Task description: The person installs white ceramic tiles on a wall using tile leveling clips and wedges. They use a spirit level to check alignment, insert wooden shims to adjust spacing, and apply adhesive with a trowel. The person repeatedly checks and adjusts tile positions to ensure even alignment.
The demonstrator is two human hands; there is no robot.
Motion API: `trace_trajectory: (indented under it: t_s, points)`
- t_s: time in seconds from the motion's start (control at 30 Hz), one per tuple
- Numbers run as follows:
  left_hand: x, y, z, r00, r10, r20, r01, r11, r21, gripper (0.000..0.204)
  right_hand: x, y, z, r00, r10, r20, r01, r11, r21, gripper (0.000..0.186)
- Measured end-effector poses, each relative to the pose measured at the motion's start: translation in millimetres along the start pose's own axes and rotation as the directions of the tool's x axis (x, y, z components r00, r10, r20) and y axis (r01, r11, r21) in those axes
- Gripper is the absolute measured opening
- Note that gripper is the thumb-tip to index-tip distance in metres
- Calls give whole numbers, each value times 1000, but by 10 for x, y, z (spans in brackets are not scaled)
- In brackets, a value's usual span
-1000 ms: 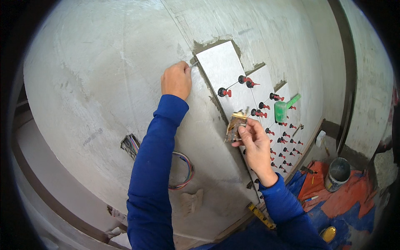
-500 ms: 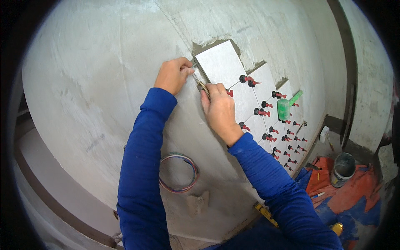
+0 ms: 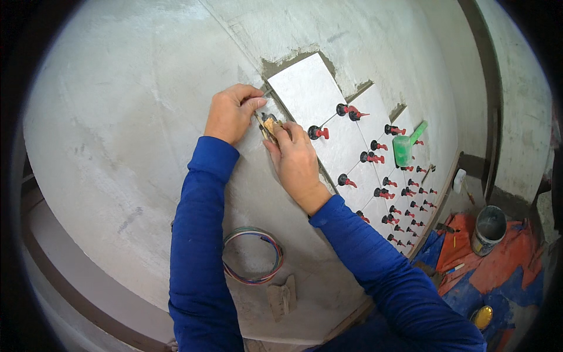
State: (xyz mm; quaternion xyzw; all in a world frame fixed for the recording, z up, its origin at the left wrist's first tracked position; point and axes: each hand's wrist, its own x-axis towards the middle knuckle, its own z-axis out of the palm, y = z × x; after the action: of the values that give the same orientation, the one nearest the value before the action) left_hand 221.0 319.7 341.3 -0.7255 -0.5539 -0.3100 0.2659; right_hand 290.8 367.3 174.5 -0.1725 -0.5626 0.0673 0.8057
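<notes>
My left hand (image 3: 227, 113) is closed in a pinch beside the left edge of the top white tile (image 3: 306, 87). A thin grey piece (image 3: 267, 92) shows at its fingertips. Just below and to the right, my right hand (image 3: 298, 167) grips a small tool with a worn yellowish body and metal parts (image 3: 270, 127). The tool's kind is unclear, and its far end reaches close to my left fingers. Near the right hand, a black-and-red tile leveling clip (image 3: 318, 133) sits at a tile joint.
Several more clips stand along joints down to the right, near a green mallet-like tool (image 3: 403, 150). Below hang coiled coloured wires (image 3: 253, 280) and a putty-coloured scraper-like piece (image 3: 282, 298). On the floor are a bucket (image 3: 488, 230) and orange sheeting (image 3: 491, 271).
My right hand has drawn left off the tile edge, turning the tool into fuller view and uncovering a clip. My left hand stays pinched near the tile's corner. The view has shifted slightly.
</notes>
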Motion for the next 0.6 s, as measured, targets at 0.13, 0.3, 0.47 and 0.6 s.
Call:
trace_trajectory:
  t_s: [0.13, 0.3, 0.47, 0.6]
  points:
    - [-12, 16, 1, 997, -71, -13, 71, 997, -25, 18, -33, 31, 16, 1000, 5, -8, -5, 999, 35, 35]
    - [-17, 108, -21, 995, -104, -7, 104, 994, -15, 18, -35, 51, 34, 999, 25, -25, -22, 996, 89, 33]
    - [-23, 139, -27, 995, -102, -2, 102, 995, -20, 18, -4, 34, -55, 996, 57, 63, -64, 992, 108, 35]
    - [-14, 114, -29, 995, -101, -2, 101, 995, -26, 19, -20, -17, -174, 994, 33, 101, -33, 999, -6, 40]
